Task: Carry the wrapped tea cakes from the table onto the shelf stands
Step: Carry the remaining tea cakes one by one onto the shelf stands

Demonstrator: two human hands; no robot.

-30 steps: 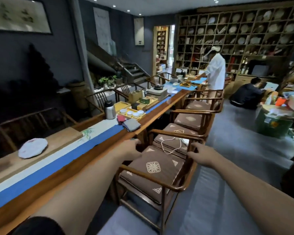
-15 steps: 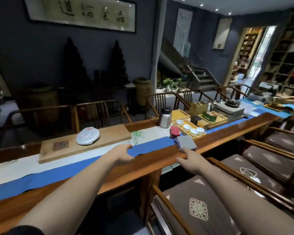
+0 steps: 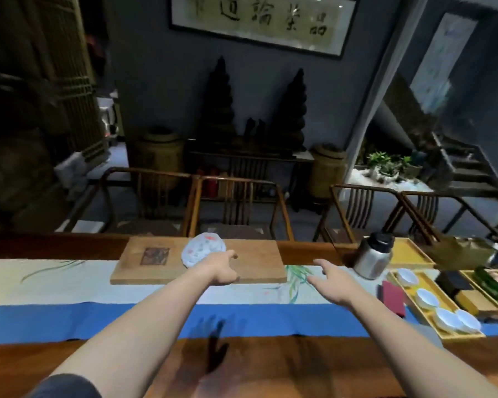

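One round tea cake (image 3: 203, 250) in white paper with red and blue print lies on a pale wooden board (image 3: 259, 268) at the far side of the long table (image 3: 270, 369). My left hand (image 3: 222, 268) is stretched over the board, its fingers just right of the cake and partly in front of it, holding nothing. My right hand (image 3: 332, 282) hovers open above the cream and blue table runner (image 3: 98, 305), to the right of the board. No shelf stand is in view.
A steel thermos (image 3: 373, 258) stands right of the board. Yellow trays (image 3: 431, 308) with small white cups, a red cloth (image 3: 393, 297) and dark boxes fill the table's right end. Wooden armchairs (image 3: 236, 205) line the far side.
My view has swung left from the chairs to face the table square on. Both hands left the table edge and reached forward; the left one now sits beside the tea cake.
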